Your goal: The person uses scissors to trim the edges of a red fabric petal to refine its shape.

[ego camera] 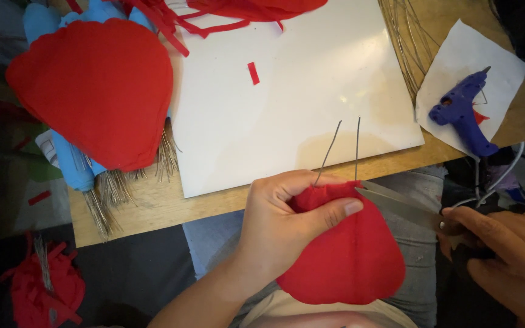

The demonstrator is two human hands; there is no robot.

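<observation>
While the left hand pinches the red fabric piece with two wires, keeping it taut just below the white board, the right hand grips scissors whose blades meet the fabric's top edge.

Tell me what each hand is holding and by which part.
The left hand pinches the red fabric piece at its top edge, where two wires stick out. The right hand holds the scissors by the handles, blades at the fabric's top.
</observation>
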